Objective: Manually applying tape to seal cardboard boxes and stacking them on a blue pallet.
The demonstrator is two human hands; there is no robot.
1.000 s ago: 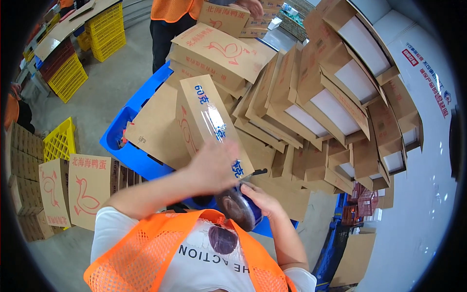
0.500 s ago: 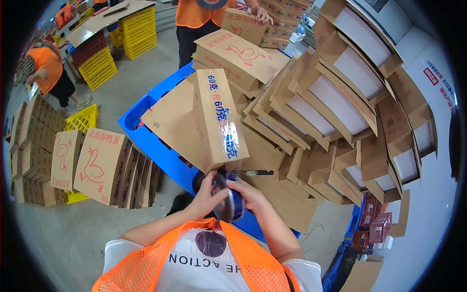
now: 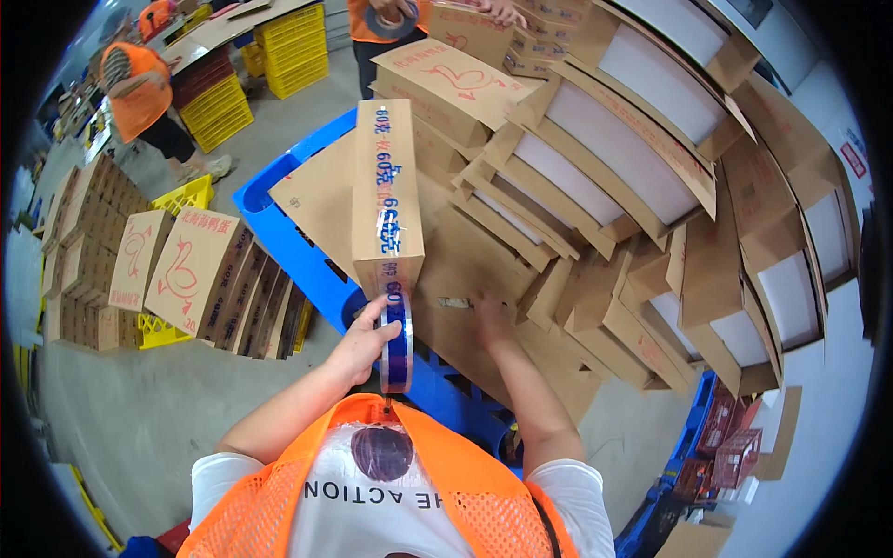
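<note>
Holding a chunky tape roll (image 3: 398,352), the person's left hand (image 3: 363,342) is curled around its side with the thumb pressed over the face. Straight ahead of that hand, and off to the left of the right one, is the long brown carton (image 3: 410,197), sitting on a cardboard sheet (image 3: 312,195) over a blue pallet (image 3: 298,253). A tape strip (image 3: 387,181) runs down the carton's top and over the near edge to the roll.

Right hand (image 3: 491,321) is down by a small pale-ended tool (image 3: 454,302), but it's blurry and covers the other end, so can't tell how open it is or whether it's got a grip. Co-worker's hand (image 3: 502,11) up top is cut off by the frame edge.

Writing-wise: bold blue characters along the tape, red lettering plus a duck outline on a nearby box (image 3: 456,79), and black upside-down letters on the shirt (image 3: 372,498).
</note>
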